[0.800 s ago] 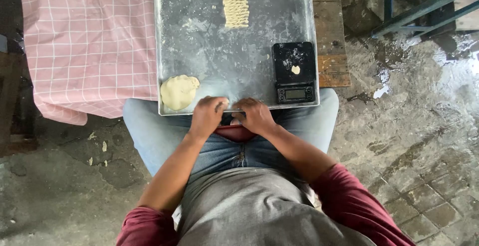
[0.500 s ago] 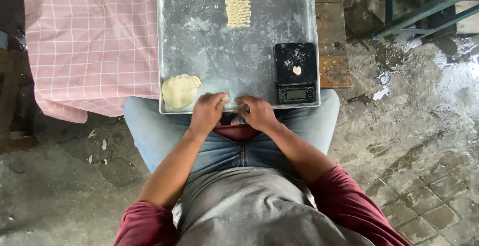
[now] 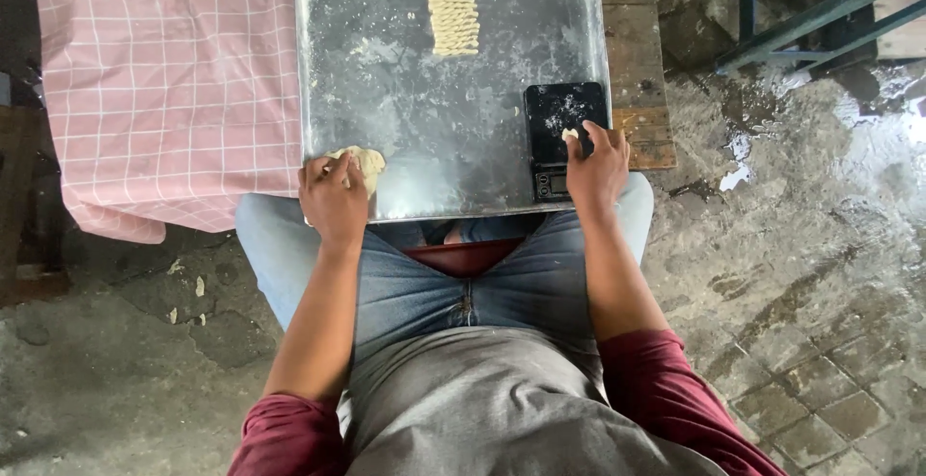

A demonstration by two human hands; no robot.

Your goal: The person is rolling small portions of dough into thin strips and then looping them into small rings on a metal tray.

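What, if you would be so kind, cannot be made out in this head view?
- Dough lump: mostly hidden under the left hand.
- Scale: its display is too small to read; the right hand covers one side.
- Tray: far end cut off by the top edge.

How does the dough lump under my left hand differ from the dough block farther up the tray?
The dough lump is a rounded, smooth, shapeless mass; the dough block is a neat rectangle of ridged rows. The lump sits at the tray's near edge, partly covered by the left hand; the block lies untouched at the far end. Both are pale yellow.
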